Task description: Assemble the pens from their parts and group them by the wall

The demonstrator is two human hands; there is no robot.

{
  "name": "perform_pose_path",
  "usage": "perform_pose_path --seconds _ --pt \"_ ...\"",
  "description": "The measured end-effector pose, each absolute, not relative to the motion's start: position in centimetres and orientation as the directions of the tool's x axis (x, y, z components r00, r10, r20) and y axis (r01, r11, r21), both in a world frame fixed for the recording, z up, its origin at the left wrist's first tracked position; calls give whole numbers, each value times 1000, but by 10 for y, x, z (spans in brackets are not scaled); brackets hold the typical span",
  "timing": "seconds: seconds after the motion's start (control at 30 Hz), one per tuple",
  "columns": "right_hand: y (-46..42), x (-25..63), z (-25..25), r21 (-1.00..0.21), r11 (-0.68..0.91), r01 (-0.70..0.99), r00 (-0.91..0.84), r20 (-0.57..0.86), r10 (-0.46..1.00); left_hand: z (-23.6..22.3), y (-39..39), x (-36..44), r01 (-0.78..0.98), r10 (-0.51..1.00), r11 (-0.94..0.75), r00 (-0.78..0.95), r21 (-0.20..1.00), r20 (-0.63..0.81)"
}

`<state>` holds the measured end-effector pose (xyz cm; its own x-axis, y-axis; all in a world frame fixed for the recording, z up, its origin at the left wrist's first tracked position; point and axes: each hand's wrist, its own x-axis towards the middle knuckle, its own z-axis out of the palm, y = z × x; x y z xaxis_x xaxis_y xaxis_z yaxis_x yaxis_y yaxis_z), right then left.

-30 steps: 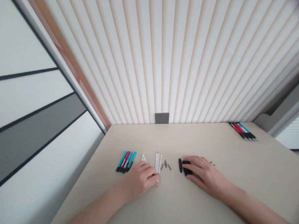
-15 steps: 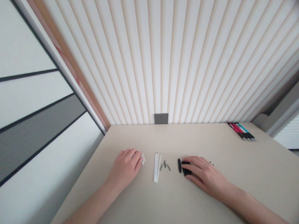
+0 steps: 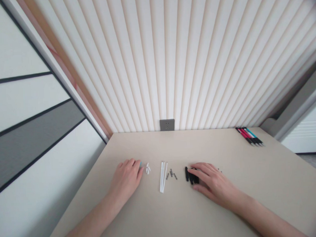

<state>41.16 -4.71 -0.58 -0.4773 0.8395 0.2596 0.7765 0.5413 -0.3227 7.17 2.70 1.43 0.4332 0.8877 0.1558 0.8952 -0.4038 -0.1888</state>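
Observation:
My left hand [image 3: 127, 177] rests on the left of the table with its fingers curled. A bit of something blue [image 3: 140, 164] peeks out by its fingertips; the rest is hidden under the hand. Right beside it lie several small white pieces [image 3: 148, 168] in a loose pile. My right hand [image 3: 211, 179] lies over several short black tubes [image 3: 191, 176], fingers stretched and thumb apart, its fingertips touching them. One black tube [image 3: 187, 174] lies at their left end. Between the hands are thin white rods [image 3: 163, 177] and several small grey metal pieces [image 3: 171, 173].
At the back right corner of the table [image 3: 151, 216] several pens [image 3: 250, 137] with red, white and blue barrels lie side by side. Tiny grey bits [image 3: 219, 170] show behind my right hand. A grey socket [image 3: 167, 125] sits on the ribbed wall behind.
My left hand has drawn left, away from the small white pieces, which now show fully. Under my right fingers the black tubes have spread slightly. The whole view has shifted a little.

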Motion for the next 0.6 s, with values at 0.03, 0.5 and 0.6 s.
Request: perform_pose_path --seconds 0.03,0.5,0.6 --pt "-47 411 -5 -326 551 768 -488 259 833 14 27 72 896 889 -403 432 -187 154" --pt "-49 409 -2 -321 599 733 -532 277 800 14 26 72 871 823 -462 491 -166 286" --pt "-49 409 -1 -322 599 734 -540 259 801 15 25 75 850 780 -510 521 -130 347"
